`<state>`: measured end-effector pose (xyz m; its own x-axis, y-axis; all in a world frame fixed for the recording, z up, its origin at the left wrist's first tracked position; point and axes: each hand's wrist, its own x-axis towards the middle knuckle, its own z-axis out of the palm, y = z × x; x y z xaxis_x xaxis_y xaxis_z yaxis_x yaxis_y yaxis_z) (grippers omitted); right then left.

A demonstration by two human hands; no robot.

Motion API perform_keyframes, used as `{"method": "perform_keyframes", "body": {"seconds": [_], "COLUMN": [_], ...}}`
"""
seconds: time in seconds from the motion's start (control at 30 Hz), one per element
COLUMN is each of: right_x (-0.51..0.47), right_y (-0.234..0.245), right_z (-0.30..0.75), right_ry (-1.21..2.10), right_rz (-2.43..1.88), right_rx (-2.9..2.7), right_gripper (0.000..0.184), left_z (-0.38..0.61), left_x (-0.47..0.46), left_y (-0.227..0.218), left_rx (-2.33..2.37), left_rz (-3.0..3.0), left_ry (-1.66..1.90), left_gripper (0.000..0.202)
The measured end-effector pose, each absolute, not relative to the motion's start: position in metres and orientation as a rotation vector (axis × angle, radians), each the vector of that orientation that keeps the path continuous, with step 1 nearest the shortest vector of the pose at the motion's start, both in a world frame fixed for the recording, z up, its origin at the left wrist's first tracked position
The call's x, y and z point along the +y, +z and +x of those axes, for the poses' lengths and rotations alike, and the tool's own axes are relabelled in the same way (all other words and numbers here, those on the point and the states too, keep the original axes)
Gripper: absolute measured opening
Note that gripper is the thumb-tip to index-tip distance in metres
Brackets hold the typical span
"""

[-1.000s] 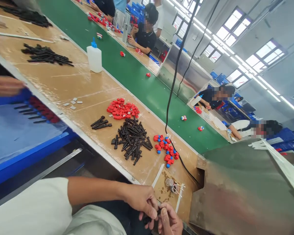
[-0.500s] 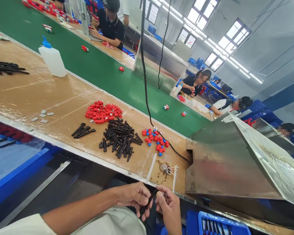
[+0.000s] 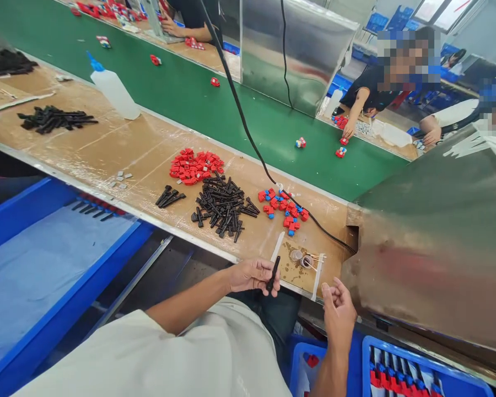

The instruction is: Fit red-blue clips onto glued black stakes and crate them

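Observation:
My left hand (image 3: 254,277) is closed around a black stick-like plastic part (image 3: 275,270), held upright over the front edge of the bench. To its right, my right hand (image 3: 339,314) is raised with fingers loosely curled and apart, and nothing shows in them. Between and beyond the hands stand small cups (image 3: 306,261) with thin sticks, one cup holding dark liquid, on a stained patch of bench. Similar black parts lie in a pile (image 3: 223,204). Beside it are a heap of red parts (image 3: 196,165) and several red-and-blue pieces (image 3: 285,207).
A green conveyor belt (image 3: 256,121) crosses behind the bench, carrying small red pieces. A metal housing (image 3: 430,264) stands at right. Blue trays (image 3: 367,353) sit below. A black cable (image 3: 248,129) hangs across. A white bottle (image 3: 116,91) stands left; co-workers sit across the belt.
My right hand has let go of the black part and moved right, away from my left hand. My left hand still holds the part, now more upright. The view has shifted.

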<state>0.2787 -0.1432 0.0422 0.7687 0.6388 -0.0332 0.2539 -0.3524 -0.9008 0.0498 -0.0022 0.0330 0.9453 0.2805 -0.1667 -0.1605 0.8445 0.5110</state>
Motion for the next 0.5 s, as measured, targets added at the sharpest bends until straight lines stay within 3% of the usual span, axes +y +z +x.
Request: {"method": "perform_keyframes", "body": {"seconds": [0.13,0.33,0.5], "right_x": [-0.116,-0.098,-0.095], "right_y": [0.022,0.013,0.016], "right_z": [0.280,0.277,0.275], "right_ry": [0.567,0.519,0.425], "right_rz": [-1.846,-1.808,-1.830], "right_rx": [-0.772,-0.904,-1.058], "right_gripper": [0.066,0.043,0.038], "left_z": [0.061,0.067,0.066], "left_x": [0.008,0.019,0.024], "left_y": [0.041,0.046,0.042], "left_rx": [0.270,0.319,0.325], "left_rz": [0.527,0.546,0.548], "left_ry": [0.246,0.233,0.229], "left_gripper": [0.040,0.042,0.041]}}
